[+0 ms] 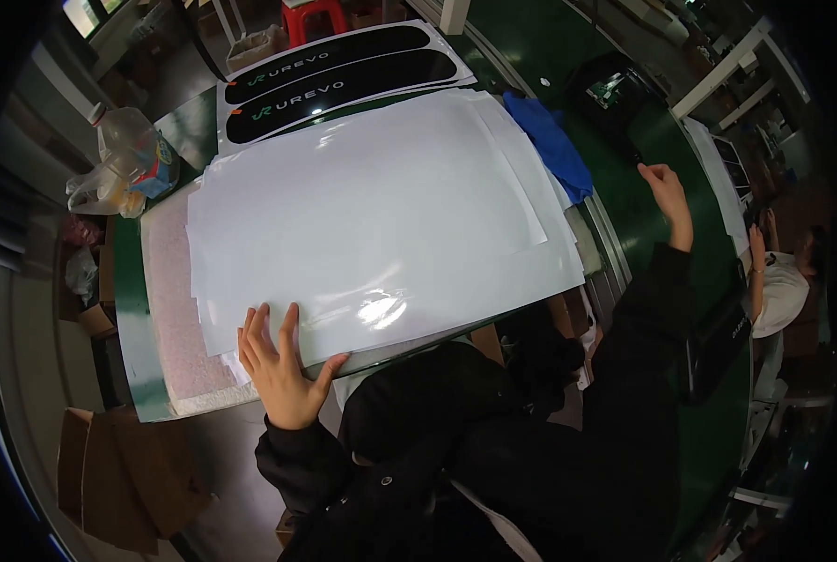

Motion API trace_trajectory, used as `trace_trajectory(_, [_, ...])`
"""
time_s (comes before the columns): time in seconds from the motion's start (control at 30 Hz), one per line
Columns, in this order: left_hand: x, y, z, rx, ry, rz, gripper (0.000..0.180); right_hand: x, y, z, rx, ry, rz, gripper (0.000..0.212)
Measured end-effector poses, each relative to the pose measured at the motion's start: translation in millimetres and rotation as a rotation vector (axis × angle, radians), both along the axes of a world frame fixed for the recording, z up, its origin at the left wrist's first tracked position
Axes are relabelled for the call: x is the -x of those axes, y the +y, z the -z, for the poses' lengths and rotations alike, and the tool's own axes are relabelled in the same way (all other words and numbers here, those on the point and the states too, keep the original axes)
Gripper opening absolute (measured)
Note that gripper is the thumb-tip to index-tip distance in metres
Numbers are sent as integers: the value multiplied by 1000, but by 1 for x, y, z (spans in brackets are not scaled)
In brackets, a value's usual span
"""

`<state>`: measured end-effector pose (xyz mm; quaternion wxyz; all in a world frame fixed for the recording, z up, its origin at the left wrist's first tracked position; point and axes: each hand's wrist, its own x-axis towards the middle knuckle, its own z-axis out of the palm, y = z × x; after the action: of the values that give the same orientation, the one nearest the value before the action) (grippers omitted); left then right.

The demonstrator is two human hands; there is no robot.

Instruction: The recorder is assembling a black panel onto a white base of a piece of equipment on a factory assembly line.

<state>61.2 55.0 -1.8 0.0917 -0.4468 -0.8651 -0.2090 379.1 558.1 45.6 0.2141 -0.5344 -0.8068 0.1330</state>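
Observation:
A stack of large glossy white sheets [372, 206] lies on the table in front of me. My left hand [287, 375] rests at its near left edge, fingers spread on the top sheet and thumb out along the border. To the far right, my right hand [668, 201] reaches over a green work surface [662, 244]. Its thumb and forefinger come together at the near tip of a dark, glossy black part [615, 94], whose outline is hard to make out. Beside the sheets lies a blue cloth [550, 145].
Behind the stack lie black rounded decals [344, 89] on white backing. A plastic jug [130, 145] and a clear bag stand at the left on the table. Under the table's left side sits an open cardboard box [124, 478]. Another person [784, 290] works at the far right.

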Motion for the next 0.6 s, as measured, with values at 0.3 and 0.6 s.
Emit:
trace_trajectory(0.3, [-11, 0, 6, -53, 23, -81, 60, 86, 87, 56, -397, -490, 58, 48])
trace_trajectory(0.6, [-14, 6, 7, -28, -1, -67, 54, 59, -9, -20, -761, -308, 79, 43])
